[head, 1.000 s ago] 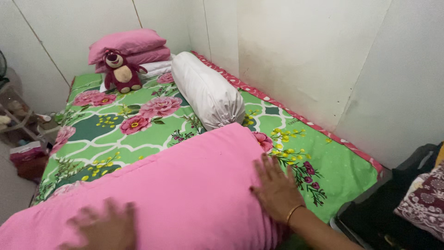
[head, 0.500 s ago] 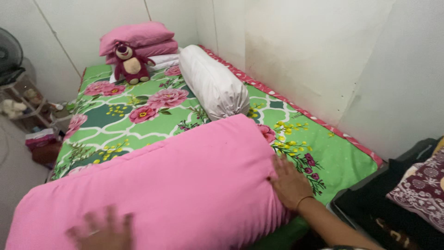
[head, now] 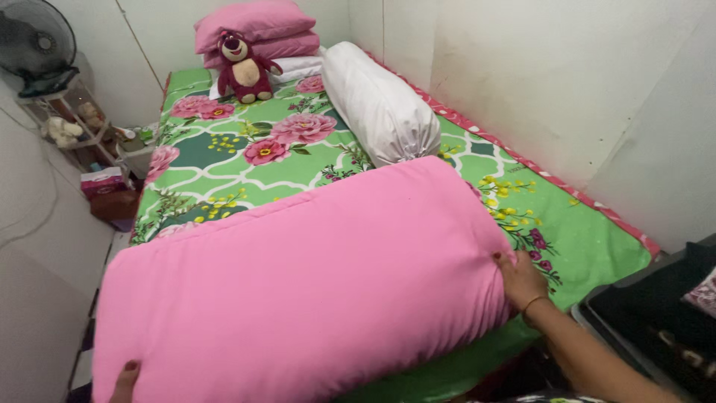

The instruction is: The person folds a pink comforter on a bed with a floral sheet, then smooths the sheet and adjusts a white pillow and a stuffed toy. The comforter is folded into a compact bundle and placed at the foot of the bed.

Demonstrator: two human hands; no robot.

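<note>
Floral green bed (head: 224, 160) carrying a large, smooth pink cushion (head: 306, 291); right hand (head: 522, 280) clasps its end, left hand (head: 125, 380), mostly cut off, clutches its corner.

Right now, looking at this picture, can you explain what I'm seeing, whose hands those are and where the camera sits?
There is one view, from a camera worn on a person's head, looking down at their own two bare hands. There is no machine here.

The hands grip a big pink cushion by its two ends. The right hand, with a thin bangle at the wrist, clasps the right end. Only the fingertips of the left hand show, at the bottom left corner.

The cushion lies across the foot of a bed with a green flowered sheet. Further up lie a white bolster by the wall, a dark pink teddy bear and stacked pink pillows. A fan stands on a small shelf at the left.
</note>
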